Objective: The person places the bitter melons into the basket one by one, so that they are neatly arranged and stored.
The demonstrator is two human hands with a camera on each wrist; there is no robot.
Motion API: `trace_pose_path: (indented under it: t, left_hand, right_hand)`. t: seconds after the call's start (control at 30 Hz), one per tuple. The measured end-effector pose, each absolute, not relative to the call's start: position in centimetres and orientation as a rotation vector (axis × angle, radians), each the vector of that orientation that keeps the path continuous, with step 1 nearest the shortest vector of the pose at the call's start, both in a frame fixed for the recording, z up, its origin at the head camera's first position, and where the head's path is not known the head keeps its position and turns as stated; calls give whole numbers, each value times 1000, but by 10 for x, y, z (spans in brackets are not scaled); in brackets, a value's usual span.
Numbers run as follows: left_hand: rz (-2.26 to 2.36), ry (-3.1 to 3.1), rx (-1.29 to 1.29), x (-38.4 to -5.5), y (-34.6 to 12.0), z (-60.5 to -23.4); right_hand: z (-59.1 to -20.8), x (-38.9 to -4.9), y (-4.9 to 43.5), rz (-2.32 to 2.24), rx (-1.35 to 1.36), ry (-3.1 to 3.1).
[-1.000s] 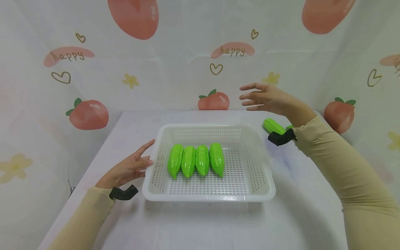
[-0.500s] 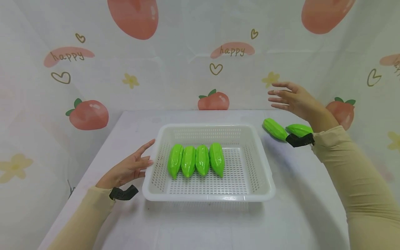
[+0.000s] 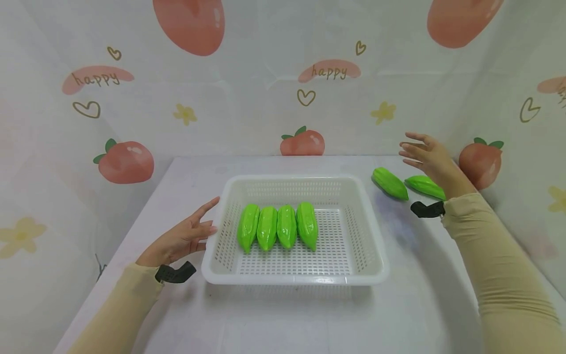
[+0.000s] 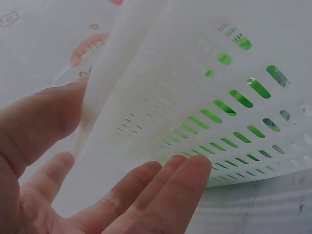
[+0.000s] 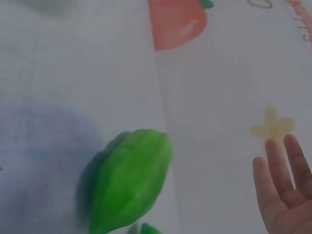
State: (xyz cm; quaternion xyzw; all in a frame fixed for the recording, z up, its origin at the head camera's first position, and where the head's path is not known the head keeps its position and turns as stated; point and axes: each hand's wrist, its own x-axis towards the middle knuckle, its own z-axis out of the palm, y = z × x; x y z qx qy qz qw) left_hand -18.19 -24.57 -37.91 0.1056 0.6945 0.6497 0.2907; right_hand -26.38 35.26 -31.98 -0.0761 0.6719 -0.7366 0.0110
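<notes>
A row of several glossy green ridged star fruits [image 3: 286, 227] lies in the left and middle part of a white perforated plastic basket [image 3: 295, 280]. My left hand [image 3: 179, 241] touches the basket's left side, fingers fairly straight; the left wrist view shows its fingers [image 4: 180, 195] beside the slotted wall. My right hand [image 3: 431, 157] hovers at the back right with fingers spread and nothing held. Below it are two more star fruits on the table: one [image 3: 390, 184] left of the hand and another [image 3: 424, 186] partly behind the wrist.
The white table [image 3: 283, 319] meets a printed curtain [image 3: 247, 98] with peaches and hearts at the back and sides. Black wrist-camera mounts [image 3: 176, 272] stick out from both sleeves. The basket takes up the middle of the table.
My right hand has moved right from behind the basket's right part, then lower toward the two star fruits, uncovering more of them. The left hand and basket stay where they were.
</notes>
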Motion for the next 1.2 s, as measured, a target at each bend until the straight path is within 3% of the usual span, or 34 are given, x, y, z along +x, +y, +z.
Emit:
trace_pose_path:
  t: [0.27,0.6,1.2]
  left_hand:
    - [1731,1851,280,-182,-246,-379]
    - [1738,1845,282,-181,-245,-379]
    - [1714,1886,269,-181,-244,-378]
  right_hand:
    - [-350,-272,356,-2174,-185,2215]
    - [-372,-283,354,-1677,-21,2589]
    - [-398,-285,353,-1631,68,2560]
